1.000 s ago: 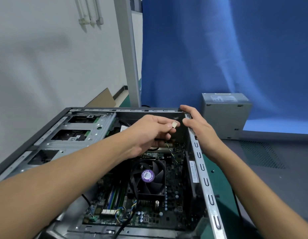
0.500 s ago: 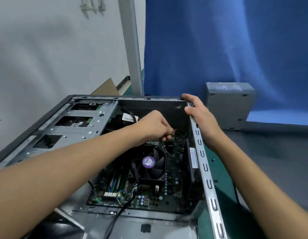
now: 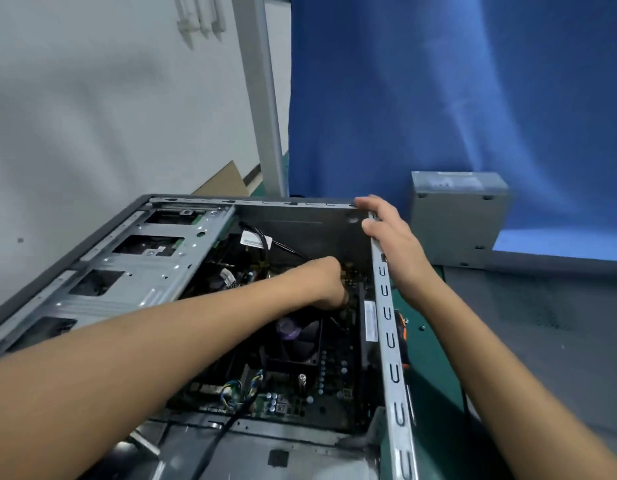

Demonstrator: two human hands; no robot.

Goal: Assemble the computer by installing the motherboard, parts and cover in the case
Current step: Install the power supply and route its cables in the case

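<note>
Toward the left side of the green-topped worktop (image 3: 435,375) lay the open grey steel computer case (image 3: 386,327), resting on its side with the open face up. On its floor sat the dark, component-studded motherboard (image 3: 334,386), and near the board's middle was a square black cooling fan (image 3: 300,341) with a round purple sticker.

My left grip (image 3: 326,282) was down inside the case, just past the fan's far edge, knuckles up and fingers curled under toward the board. The fingertips were hidden beneath the hand, so I could not tell whether they pinched anything or only touched the board.

My right grip (image 3: 393,237) held the far right corner of the case. Its fingers lay over the top of the rim and its thumb pressed on the inner face of the dark far wall, with the metal edge clamped between them.

Along the case's left side ran a silver steel drive cage (image 3: 154,268) with rectangular cut-outs. A black cable (image 3: 213,441) led from the board's near edge across the near wall.

At the worktop's far edge, just beyond my right grip and apart from the case, stood a plain grey metal power supply box (image 3: 456,220). On the right side of the worktop lay a dark grey flat panel (image 3: 542,323) with a patch of fine holes, and a strip of green showed between it and the case. Behind everything hung a blue cloth (image 3: 438,98).
</note>
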